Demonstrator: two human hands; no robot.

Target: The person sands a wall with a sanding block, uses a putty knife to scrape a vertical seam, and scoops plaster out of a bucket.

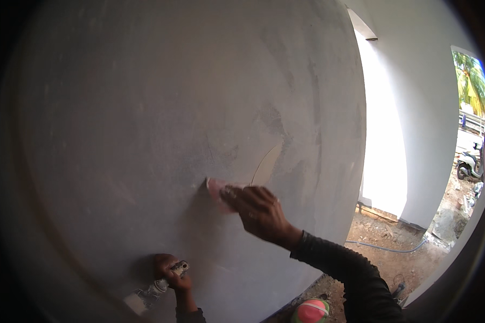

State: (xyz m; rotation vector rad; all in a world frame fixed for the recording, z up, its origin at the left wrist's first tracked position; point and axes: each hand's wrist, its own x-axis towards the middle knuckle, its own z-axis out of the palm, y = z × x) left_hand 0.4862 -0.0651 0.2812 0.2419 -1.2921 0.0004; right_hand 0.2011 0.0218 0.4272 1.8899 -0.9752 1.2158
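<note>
A broad grey plastered wall (172, 107) fills most of the view. My right hand (261, 212) is closed on a pinkish flat spreader (215, 194), its edge held at the wall surface. Just above that hand, a curved beige smear of filler (268, 164) shows on the wall. Lower down and to the left, my left hand (170, 271) grips the handle of a putty-stained scraper (155, 289). The scraper's pale blade (136, 303) points down and to the left, near the wall.
At the lower edge sits a round pink and green object (311, 311). A thin hose (388, 249) crosses the dirt floor (372, 229) on the right. Beyond stands a lighter wall (425, 118) and an opening with a parked scooter (469, 162).
</note>
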